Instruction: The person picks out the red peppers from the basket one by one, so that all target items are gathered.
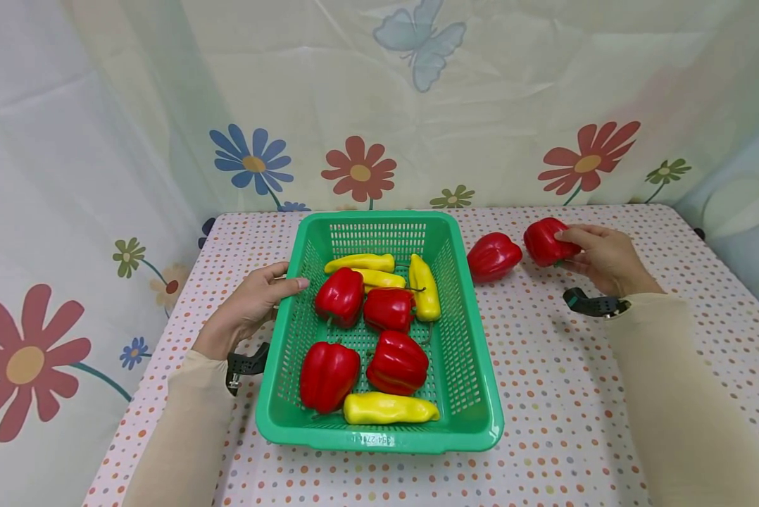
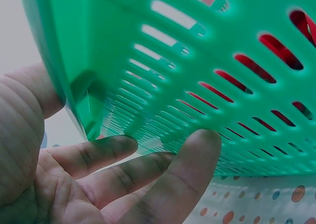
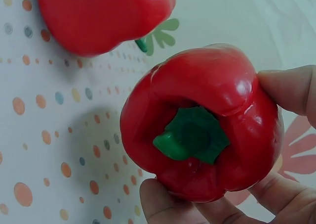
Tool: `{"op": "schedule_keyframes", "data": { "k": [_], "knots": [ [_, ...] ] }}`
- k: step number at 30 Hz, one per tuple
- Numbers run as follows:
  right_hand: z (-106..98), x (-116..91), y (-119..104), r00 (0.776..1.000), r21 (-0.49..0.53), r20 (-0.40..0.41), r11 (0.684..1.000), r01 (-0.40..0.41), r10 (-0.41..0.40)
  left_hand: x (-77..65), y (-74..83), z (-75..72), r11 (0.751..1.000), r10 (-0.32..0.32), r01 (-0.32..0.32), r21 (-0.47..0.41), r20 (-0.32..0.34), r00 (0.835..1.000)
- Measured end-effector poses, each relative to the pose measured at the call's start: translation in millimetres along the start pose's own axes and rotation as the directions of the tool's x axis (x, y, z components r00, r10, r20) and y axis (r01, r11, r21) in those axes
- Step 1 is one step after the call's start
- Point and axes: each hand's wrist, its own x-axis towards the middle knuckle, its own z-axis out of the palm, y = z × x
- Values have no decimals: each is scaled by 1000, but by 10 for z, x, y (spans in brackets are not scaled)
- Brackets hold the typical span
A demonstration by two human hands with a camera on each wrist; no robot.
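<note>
My right hand (image 1: 601, 257) grips a red bell pepper (image 1: 542, 241) between thumb and fingers, near the far right of the table. Its green stem (image 3: 173, 142) faces the camera in the right wrist view. A second red bell pepper (image 1: 493, 257) lies between that hand and a green plastic basket (image 1: 477, 345). At the basket's left side, my left hand (image 1: 249, 303) holds the wall, thumb over the rim and fingers (image 2: 192, 164) against the slotted outside. Several red bell peppers (image 1: 329, 377) and several long yellow peppers (image 1: 392, 408) lie inside the basket.
The table wears a white cloth with coloured dots (image 1: 538, 422). Behind it and at the sides hangs a flowered curtain (image 1: 481, 141). A black wrist strap (image 1: 591, 303) is on the right wrist, and another (image 1: 246, 362) on the left.
</note>
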Motion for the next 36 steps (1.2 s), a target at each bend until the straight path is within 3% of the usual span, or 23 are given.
{"op": "schedule_keyframes", "data": {
  "k": [10,19,36],
  "knots": [
    [28,44,58,999,37,-6,998,-46,46,-5,-4,2,1000,1,-1,-1,-2,1000],
    [23,82,110,997,7,-26,997,-75,75,-3,-12,0,1000,1,-1,-1,-4,1000],
    [60,72,120,998,-19,-11,998,-62,61,7,-19,-9,1000,-3,3,-3,-5,1000]
  ]
}}
